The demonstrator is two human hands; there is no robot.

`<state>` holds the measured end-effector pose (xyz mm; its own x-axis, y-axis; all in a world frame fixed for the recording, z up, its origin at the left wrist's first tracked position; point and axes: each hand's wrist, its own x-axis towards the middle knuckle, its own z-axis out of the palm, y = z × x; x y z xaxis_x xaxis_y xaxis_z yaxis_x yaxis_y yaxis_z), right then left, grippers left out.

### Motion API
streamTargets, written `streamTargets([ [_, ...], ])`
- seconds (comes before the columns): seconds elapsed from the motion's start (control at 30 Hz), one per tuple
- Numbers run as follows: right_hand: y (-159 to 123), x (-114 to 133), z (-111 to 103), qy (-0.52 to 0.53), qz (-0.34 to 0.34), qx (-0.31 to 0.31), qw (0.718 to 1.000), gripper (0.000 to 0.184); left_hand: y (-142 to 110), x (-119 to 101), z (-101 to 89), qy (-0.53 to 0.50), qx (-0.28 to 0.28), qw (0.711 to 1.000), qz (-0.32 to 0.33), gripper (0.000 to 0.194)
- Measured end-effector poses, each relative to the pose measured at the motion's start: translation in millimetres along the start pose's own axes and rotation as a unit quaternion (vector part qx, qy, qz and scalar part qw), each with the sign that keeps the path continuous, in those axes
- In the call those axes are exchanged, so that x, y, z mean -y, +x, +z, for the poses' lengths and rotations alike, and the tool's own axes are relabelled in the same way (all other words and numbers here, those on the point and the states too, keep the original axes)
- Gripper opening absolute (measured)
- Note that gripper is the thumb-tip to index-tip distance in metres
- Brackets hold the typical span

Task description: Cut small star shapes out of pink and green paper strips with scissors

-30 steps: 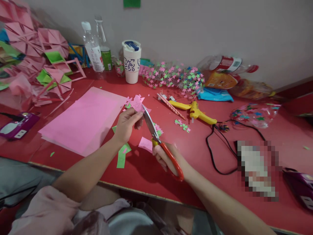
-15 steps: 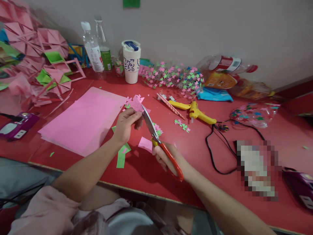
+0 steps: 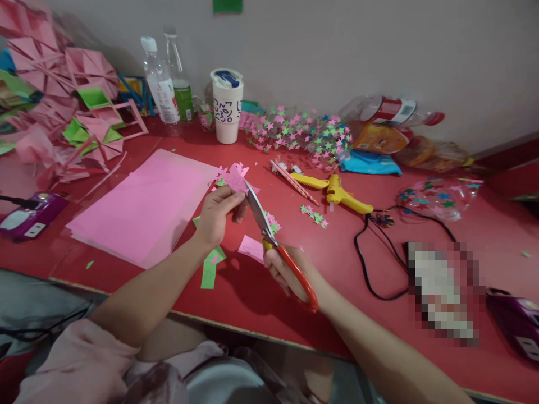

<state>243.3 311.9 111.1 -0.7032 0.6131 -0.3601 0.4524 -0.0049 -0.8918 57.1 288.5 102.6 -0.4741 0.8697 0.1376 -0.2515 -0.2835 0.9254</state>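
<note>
My left hand point(image 3: 217, 219) pinches a small piece of pink paper point(image 3: 236, 178) between thumb and fingers, above the table. Red-handled scissors point(image 3: 290, 269) are in my right hand point(image 3: 280, 272), whose fingers wrap around the handles. The blade tips meet the edge of the pink paper by my left thumb. Below the hands lie a pink paper scrap point(image 3: 251, 248) and green paper scraps point(image 3: 209, 272). Small pink and green paper stars point(image 3: 273, 221) lie partly behind the blades.
A stack of pink sheets point(image 3: 138, 207) lies to the left, near pink folded-paper constructions point(image 3: 90, 73). Behind stand a white cup point(image 3: 227, 120) and plastic bottles point(image 3: 162, 92). On the right are a yellow glue gun point(image 3: 347, 196), its black cable point(image 3: 357, 264) and a star-covered bottle point(image 3: 298, 132).
Hardly anything differs. The scissor handles in my right hand have shifted very slightly to the right, while my left hand and the pink paper stay put.
</note>
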Motion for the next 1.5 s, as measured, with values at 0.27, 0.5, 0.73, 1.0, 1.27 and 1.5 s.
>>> streamTargets([
  [0.27, -1, 2, 0, -0.004, -0.009, 0.001, 1.0, 0.048, 0, 0, -0.6, 0.001, 0.005, 1.0, 0.002, 0.02],
  [0.5, -2, 3, 0, -0.017, -0.012, 0.0, 1.0, 0.046, 0, -2, -0.1, 0.0, 0.001, 1.0, -0.006, 0.02],
  [0.73, -2, 5, -1, -0.019, -0.013, -0.004, 1.0, 0.045, 1, -5, -1.7, 0.01, -0.001, 1.0, -0.009, 0.021],
  [1.0, 1, 2, -2, -0.022, -0.003, -0.003, 1.0, 0.046, 5, -11, -2.1, -0.017, -0.036, 0.999, -0.009, 0.018],
  [1.27, 0, 1, 0, -0.028, -0.034, -0.03, 0.999, 0.048, 5, -9, 0.0, -0.009, -0.002, 1.0, -0.021, 0.017],
  [1.5, 3, -1, -5, -0.033, -0.031, -0.014, 0.999, 0.048, 8, -12, -1.9, -0.028, -0.046, 0.999, 0.009, 0.01],
])
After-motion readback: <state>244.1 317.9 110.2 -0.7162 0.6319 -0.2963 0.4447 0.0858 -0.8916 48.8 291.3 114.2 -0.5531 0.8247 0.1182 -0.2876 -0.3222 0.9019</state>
